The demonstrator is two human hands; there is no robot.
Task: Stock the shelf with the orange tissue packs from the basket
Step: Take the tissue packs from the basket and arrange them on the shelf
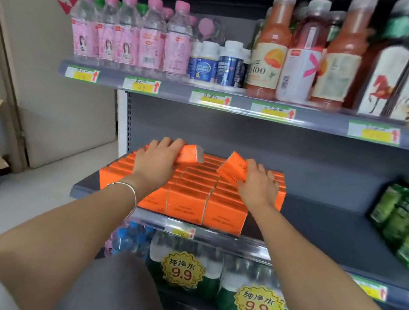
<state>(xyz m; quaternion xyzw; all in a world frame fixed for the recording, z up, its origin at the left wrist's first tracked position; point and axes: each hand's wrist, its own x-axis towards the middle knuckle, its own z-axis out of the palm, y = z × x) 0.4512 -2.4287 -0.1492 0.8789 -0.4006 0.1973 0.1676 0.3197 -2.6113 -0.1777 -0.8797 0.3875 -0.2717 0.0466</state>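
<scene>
Left hand (156, 160) clasps the left orange pack (191, 154), right hand (260, 182) the right orange pack (233, 168), fingertips seemingly hidden.

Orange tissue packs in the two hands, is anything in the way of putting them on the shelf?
Nothing visible blocks them. The left hand holds one orange plastic-wrapped tissue pack and the right hand a second orange pack, both above the rows of orange packs already on the grey metal shelf. Bare shelf lies to their right.

Head view, close, facing shelf (320, 218) (slightly downward).
</scene>
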